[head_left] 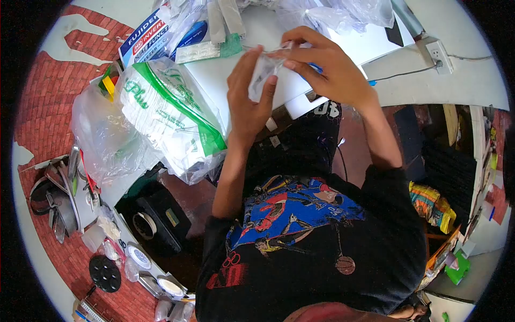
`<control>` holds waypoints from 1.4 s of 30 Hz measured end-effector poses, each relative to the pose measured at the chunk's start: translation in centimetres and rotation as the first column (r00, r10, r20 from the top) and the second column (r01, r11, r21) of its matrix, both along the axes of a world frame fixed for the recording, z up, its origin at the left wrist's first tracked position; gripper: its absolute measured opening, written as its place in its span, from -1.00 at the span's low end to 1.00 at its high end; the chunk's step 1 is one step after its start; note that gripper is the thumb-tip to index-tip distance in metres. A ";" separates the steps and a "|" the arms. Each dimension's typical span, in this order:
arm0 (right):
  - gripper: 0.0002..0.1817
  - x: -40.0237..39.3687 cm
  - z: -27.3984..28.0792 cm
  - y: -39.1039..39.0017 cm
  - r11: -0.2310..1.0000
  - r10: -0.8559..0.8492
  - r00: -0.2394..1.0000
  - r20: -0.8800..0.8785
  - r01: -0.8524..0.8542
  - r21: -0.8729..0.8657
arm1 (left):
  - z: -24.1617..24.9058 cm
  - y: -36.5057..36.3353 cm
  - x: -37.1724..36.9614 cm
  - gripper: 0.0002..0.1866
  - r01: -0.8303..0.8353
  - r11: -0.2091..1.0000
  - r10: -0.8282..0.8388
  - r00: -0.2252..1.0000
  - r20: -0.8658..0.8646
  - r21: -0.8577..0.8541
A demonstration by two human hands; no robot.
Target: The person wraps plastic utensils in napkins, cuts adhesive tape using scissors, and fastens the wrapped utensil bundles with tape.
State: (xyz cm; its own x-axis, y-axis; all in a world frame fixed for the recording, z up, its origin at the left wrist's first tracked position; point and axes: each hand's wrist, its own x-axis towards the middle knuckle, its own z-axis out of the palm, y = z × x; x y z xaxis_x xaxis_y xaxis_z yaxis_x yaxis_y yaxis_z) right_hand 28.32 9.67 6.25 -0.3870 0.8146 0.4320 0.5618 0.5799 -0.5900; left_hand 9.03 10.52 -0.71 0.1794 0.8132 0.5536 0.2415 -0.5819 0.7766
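Head view: both hands [248, 99] [330, 67] half-curled, clear plastic [262, 70] in a fingertip grip

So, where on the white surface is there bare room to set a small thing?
One free patch of the flat white surface lies between the green-and-white plastic pack and the left hand. Another lies between the right hand and the flat black rectangle. The far side is crowded with crumpled clear plastic bags and grey strips.

A red brick-patterned wall [48, 107] fills the left, a white wall [475, 86] bears a socket [440, 57], the floor [355, 140] reddish.
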 end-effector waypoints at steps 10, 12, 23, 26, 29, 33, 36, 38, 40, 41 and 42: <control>-0.85 -2.1 6.7 2.3 0.993 0.113 0.972 -0.205 -0.102 0.062 | 0.6 0.4 -0.3 -0.35 -0.012 0.991 0.007 0.999 -0.032 -0.133; -0.85 -2.0 7.2 2.4 0.990 0.114 0.959 -0.260 -0.088 0.108 | -0.3 0.5 -0.3 -0.37 0.021 0.980 -0.032 0.998 -0.054 -0.198; -0.81 6.3 -6.8 1.2 0.893 -0.262 0.965 0.017 0.249 -0.374 | -5.2 1.7 -3.7 -0.47 -0.142 0.990 0.096 0.726 -0.681 -0.011; -0.79 5.3 -7.0 -0.9 0.838 -0.288 0.953 0.092 0.298 -0.457 | -5.4 1.4 -4.0 -0.44 -0.170 0.985 0.142 0.694 -0.706 0.032; -0.74 5.0 -6.7 -1.9 0.827 -0.218 0.975 0.039 0.206 -0.523 | -6.0 1.2 -4.5 -0.41 -0.222 0.974 0.186 0.662 -0.726 0.047; -0.74 5.2 -6.1 -2.6 0.774 -0.185 0.979 0.086 0.199 -0.601 | -5.3 1.1 -4.9 -0.43 -0.281 0.959 0.223 0.724 -0.653 0.016; -0.72 5.1 -5.1 -2.0 0.823 -0.364 0.931 0.041 0.342 -0.455 | -3.3 1.0 -4.8 -0.46 -0.288 0.956 0.263 0.741 -0.618 0.062; -0.73 3.8 -5.2 -0.4 0.845 -0.374 0.927 0.027 0.353 -0.401 | -2.0 2.7 -5.3 -0.46 -0.263 0.964 0.226 0.750 -0.622 0.033; -0.72 1.4 -6.1 1.8 0.956 -0.208 0.968 -0.139 0.171 -0.237 | -1.9 5.9 -6.2 -0.44 -0.235 0.971 0.207 0.717 -0.665 0.048; -0.71 -0.1 -6.4 2.9 0.945 -0.200 0.971 -0.131 0.156 -0.287 | -2.1 7.9 -6.8 -0.43 -0.229 0.969 0.224 0.673 -0.705 0.089; -0.71 -1.6 -6.8 4.2 0.932 -0.191 0.974 -0.124 0.140 -0.336 | -2.5 9.7 -7.2 -0.43 -0.230 0.969 0.226 0.672 -0.705 0.091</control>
State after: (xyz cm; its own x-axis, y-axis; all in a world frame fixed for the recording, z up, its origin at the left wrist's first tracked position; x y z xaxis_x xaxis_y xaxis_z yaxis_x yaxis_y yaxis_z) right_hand 26.71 13.87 -0.56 -0.1852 0.9664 0.1781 0.5223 0.2503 -0.8152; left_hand 1.80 20.24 -3.22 0.3232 0.8843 0.3370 0.8428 -0.4309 0.3225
